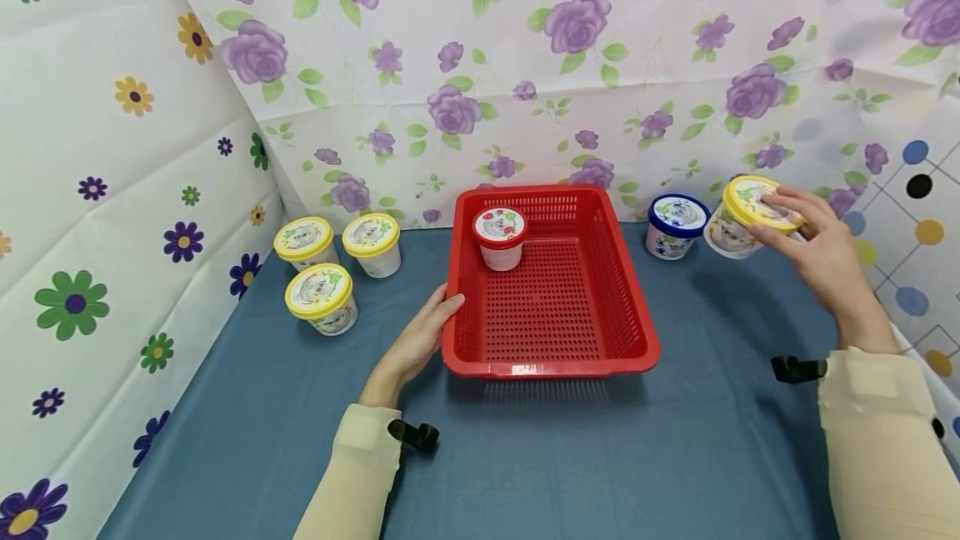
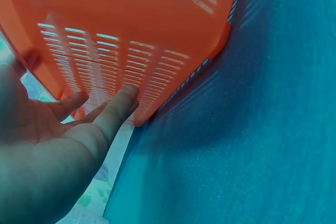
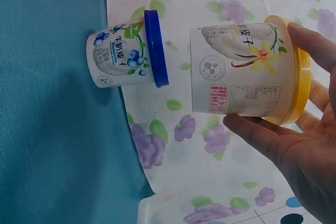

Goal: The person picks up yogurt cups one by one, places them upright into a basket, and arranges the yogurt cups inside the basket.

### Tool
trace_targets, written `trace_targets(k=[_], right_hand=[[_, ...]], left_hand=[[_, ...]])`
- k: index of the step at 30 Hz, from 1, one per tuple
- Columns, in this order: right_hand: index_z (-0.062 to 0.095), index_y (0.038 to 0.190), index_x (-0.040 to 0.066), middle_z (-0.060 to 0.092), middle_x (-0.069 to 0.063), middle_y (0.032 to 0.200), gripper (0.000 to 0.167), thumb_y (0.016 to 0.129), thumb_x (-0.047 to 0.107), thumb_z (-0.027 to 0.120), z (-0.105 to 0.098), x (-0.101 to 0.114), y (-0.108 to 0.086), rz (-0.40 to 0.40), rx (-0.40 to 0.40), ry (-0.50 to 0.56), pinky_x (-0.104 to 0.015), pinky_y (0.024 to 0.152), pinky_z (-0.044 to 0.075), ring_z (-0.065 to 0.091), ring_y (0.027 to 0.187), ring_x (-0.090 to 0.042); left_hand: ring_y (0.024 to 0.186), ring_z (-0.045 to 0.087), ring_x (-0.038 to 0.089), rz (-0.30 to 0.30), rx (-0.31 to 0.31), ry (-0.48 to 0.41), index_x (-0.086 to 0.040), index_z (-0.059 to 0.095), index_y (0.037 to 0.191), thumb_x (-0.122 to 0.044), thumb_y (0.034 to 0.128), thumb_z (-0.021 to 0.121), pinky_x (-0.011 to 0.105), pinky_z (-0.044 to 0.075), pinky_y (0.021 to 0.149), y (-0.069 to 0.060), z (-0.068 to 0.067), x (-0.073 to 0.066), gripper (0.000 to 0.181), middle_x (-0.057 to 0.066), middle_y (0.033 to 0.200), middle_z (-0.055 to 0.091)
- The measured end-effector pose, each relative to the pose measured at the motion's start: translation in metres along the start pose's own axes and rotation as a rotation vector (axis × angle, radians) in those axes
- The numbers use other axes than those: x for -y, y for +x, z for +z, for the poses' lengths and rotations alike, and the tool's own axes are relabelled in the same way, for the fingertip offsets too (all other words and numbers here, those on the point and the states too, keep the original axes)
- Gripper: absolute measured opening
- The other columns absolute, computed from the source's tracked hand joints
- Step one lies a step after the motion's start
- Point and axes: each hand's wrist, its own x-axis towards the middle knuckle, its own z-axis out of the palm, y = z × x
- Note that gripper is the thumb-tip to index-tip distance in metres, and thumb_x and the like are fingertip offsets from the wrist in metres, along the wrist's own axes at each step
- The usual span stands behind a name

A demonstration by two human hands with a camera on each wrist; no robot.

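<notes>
My right hand [image 1: 821, 252] holds a yellow-lidded yogurt tub [image 1: 731, 233] by its lid, raised above the cloth and slightly tilted. In the right wrist view the tub [image 3: 236, 72] shows a vanilla flower print. Beside it a blue-lidded tub [image 1: 670, 242] with blueberry print stands on the cloth. My left hand [image 1: 423, 330] grips the left side of a red plastic basket [image 1: 648, 340], thumb over the rim. The left wrist view shows its fingers [image 2: 113, 114] against the slotted outer wall. Inside the basket, towards the back left, stands a red-lidded tub [image 1: 501, 257].
Three yellow-lidded tubs stand left of the basket: a back one [image 1: 303, 238], a right one [image 1: 372, 242] and a front one [image 1: 322, 300]. Blue cloth [image 1: 525, 473] covers the table. Flowered sheets [image 1: 525, 40] hang behind and at the sides.
</notes>
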Motion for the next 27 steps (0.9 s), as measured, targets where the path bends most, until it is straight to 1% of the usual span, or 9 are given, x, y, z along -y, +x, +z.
trace_targets(k=[3, 6, 10, 11, 13, 17, 19, 22, 27], right_hand=[[0.049, 0.156, 0.014, 0.027, -0.003, 0.169, 0.058, 0.103, 0.029, 0.068, 0.001, 0.002, 0.001, -0.001, 0.006, 0.003, -0.039, 0.123, 0.022, 0.020, 0.155, -0.033], [0.049, 0.156, 0.014, 0.027, -0.002, 0.169, 0.058, 0.103, 0.029, 0.068, 0.001, 0.005, 0.002, -0.001, 0.011, 0.000, -0.035, 0.120, 0.025, 0.021, 0.155, -0.035], [0.049, 0.156, 0.015, 0.027, -0.001, 0.169, 0.060, 0.103, 0.033, 0.068, 0.004, 0.010, 0.006, 0.013, 0.021, -0.014, -0.017, 0.102, 0.035, 0.026, 0.152, -0.043], [0.049, 0.156, 0.015, 0.027, -0.001, 0.169, 0.060, 0.102, 0.034, 0.068, 0.005, 0.011, 0.007, 0.017, 0.025, -0.018, -0.014, 0.095, 0.036, 0.028, 0.150, -0.045], [0.050, 0.156, 0.015, 0.026, 0.000, 0.169, 0.061, 0.102, 0.035, 0.069, 0.007, 0.012, 0.010, 0.021, 0.032, -0.018, -0.011, 0.088, 0.036, 0.029, 0.148, -0.045], [0.050, 0.155, 0.014, 0.027, -0.001, 0.168, 0.060, 0.101, 0.033, 0.070, 0.012, 0.015, 0.014, 0.000, 0.047, -0.006, -0.009, 0.087, 0.036, 0.032, 0.145, -0.036], [0.050, 0.155, 0.013, 0.027, -0.003, 0.168, 0.060, 0.102, 0.032, 0.070, 0.014, 0.016, 0.016, -0.015, 0.057, 0.000, -0.007, 0.086, 0.036, 0.033, 0.144, -0.035], [0.050, 0.155, 0.013, 0.027, -0.004, 0.167, 0.060, 0.102, 0.032, 0.069, 0.017, 0.018, 0.016, -0.025, 0.068, 0.000, -0.005, 0.083, 0.037, 0.035, 0.141, -0.036], [0.051, 0.154, 0.012, 0.028, -0.004, 0.167, 0.059, 0.101, 0.030, 0.070, 0.021, 0.022, 0.018, -0.042, 0.074, 0.005, -0.006, 0.083, 0.037, 0.035, 0.142, -0.039]], left_hand=[[0.136, 0.052, 0.039, 0.001, -0.005, -0.002, -0.014, 0.022, 0.164, -0.043, 0.1108, 0.048, 0.045, 0.050, 0.106, 0.000, 0.000, 0.000, 0.066, 0.020, 0.156, 0.044], [0.136, 0.051, 0.039, 0.004, 0.000, -0.004, -0.013, 0.022, 0.164, -0.042, 0.1112, 0.047, 0.045, 0.050, 0.107, 0.000, 0.000, 0.000, 0.065, 0.020, 0.156, 0.043], [0.135, 0.051, 0.039, 0.008, 0.003, -0.003, -0.013, 0.022, 0.164, -0.041, 0.1114, 0.046, 0.047, 0.049, 0.108, 0.000, 0.000, 0.001, 0.064, 0.020, 0.156, 0.043], [0.135, 0.051, 0.038, 0.009, 0.001, -0.002, -0.014, 0.022, 0.164, -0.041, 0.1113, 0.046, 0.048, 0.049, 0.108, 0.000, 0.000, 0.001, 0.064, 0.020, 0.156, 0.043], [0.135, 0.051, 0.038, 0.009, 0.000, 0.000, -0.015, 0.023, 0.164, -0.042, 0.1111, 0.047, 0.048, 0.049, 0.108, 0.000, 0.000, 0.000, 0.064, 0.019, 0.156, 0.043], [0.136, 0.051, 0.039, 0.008, 0.005, -0.003, -0.014, 0.023, 0.164, -0.041, 0.1112, 0.047, 0.049, 0.048, 0.108, 0.001, 0.000, 0.001, 0.064, 0.020, 0.156, 0.043], [0.136, 0.050, 0.040, 0.007, 0.006, -0.006, -0.013, 0.022, 0.164, -0.041, 0.1112, 0.047, 0.049, 0.048, 0.108, 0.001, 0.000, 0.002, 0.065, 0.021, 0.156, 0.043], [0.136, 0.050, 0.040, 0.001, 0.006, -0.007, -0.012, 0.021, 0.164, -0.041, 0.1110, 0.047, 0.049, 0.048, 0.109, 0.001, 0.000, 0.001, 0.066, 0.021, 0.156, 0.042], [0.136, 0.051, 0.040, -0.006, 0.001, -0.002, -0.012, 0.021, 0.164, -0.042, 0.1108, 0.048, 0.049, 0.048, 0.108, 0.000, 0.000, 0.000, 0.066, 0.021, 0.155, 0.043]])
